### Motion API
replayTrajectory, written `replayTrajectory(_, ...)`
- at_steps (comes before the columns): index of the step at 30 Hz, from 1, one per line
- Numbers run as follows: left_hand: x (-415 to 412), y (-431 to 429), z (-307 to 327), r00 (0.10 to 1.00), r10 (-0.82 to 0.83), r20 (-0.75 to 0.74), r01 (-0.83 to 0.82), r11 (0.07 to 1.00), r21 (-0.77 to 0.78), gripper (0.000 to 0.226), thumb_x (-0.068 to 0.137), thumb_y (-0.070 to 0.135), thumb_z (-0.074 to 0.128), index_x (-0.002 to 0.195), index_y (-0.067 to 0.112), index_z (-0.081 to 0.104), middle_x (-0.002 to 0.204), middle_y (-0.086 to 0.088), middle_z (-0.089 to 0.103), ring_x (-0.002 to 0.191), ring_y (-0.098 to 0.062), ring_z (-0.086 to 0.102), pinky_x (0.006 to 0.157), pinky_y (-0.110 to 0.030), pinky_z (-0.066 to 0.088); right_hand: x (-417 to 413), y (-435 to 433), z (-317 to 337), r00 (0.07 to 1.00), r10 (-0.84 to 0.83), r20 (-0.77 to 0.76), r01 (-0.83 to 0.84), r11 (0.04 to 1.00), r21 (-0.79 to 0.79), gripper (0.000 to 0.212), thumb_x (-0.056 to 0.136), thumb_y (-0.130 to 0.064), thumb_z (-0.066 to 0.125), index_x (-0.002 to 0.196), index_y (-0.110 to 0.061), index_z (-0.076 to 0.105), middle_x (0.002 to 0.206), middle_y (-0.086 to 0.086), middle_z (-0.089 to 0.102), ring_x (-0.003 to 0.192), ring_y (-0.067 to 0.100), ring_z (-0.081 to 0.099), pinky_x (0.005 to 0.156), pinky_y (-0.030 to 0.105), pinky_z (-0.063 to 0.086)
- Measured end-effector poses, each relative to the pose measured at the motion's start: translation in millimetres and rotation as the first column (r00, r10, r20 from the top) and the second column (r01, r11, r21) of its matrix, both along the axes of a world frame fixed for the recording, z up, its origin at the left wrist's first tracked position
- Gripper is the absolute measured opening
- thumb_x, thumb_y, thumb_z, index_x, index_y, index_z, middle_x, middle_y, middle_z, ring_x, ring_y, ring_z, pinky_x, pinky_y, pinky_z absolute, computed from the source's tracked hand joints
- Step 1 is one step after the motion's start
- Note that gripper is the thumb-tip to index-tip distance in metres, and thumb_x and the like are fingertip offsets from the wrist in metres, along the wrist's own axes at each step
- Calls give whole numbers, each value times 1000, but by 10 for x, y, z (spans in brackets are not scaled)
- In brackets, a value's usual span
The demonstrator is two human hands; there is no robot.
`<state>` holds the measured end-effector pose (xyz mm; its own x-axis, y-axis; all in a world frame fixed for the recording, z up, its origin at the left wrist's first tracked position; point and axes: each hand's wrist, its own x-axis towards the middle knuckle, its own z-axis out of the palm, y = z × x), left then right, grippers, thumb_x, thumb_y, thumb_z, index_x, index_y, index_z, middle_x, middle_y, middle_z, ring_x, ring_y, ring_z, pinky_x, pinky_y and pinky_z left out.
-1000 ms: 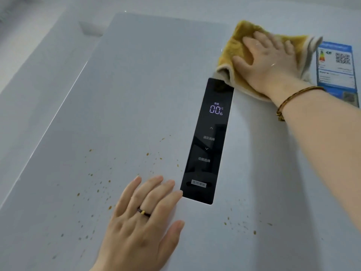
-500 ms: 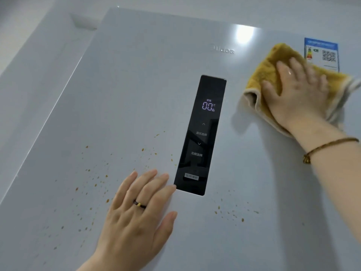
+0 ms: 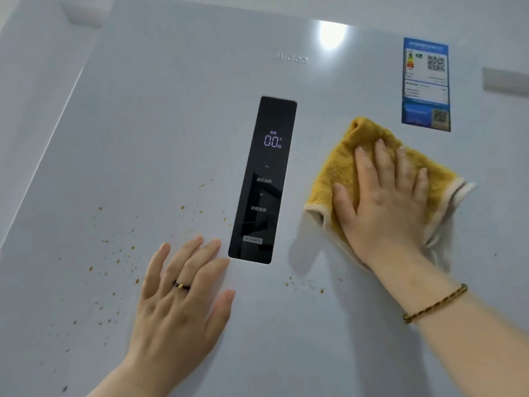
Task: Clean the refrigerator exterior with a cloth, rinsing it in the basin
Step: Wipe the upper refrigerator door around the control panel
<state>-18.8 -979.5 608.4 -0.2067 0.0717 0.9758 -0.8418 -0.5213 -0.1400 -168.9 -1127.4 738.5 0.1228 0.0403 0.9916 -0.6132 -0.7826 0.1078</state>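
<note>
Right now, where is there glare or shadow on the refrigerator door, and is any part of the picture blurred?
Head view: a bright glare spot sits near the top edge of the refrigerator door; the yellow cloth and right hand cast a soft shadow to their lower left; the small print on the energy label is too blurred to read.

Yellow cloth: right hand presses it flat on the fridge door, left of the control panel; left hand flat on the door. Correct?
One slip: the head view shows the yellow cloth right of the control panel, not left. The right hand does press it flat on the fridge door, and the left hand lies flat on the door.
</note>
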Motion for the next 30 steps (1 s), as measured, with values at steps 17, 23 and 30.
replayTrajectory(17, -303, -126, -46, 964, -67, -257, 90, 993, 78, 58, 94, 52, 16, 118, 7, 45, 121, -18, 58, 120, -24, 37, 113, -26, 4, 16, -145, -642, 999, 44, -21, -48, 979, -199, 55, 90, -49, 25, 131, -15, 38, 140, 12, 42, 129, 30, 27, 108, 43, 5)
replayTrajectory(23, -282, -153, -80, 944, -99, -314, 135, 986, 96, 60, 94, 54, 15, 122, 8, 42, 129, -15, 52, 132, -17, 24, 113, -24, 1, -178, -316, -575, 927, -85, -365, -129, 842, -524, 54, 89, -52, 23, 133, -22, 36, 144, 1, 36, 131, 25, 29, 110, 43, 9)
replayTrajectory(30, -286, -270, -123, 928, -147, -341, 165, 986, 23, 62, 92, 57, 16, 123, 11, 42, 136, -4, 33, 138, 7, -1, 114, -21, 0, -182, -360, -582, 994, 61, 96, -47, 989, -137, 54, 90, -49, 26, 131, -16, 37, 139, 12, 44, 132, 27, 24, 107, 43, 10)
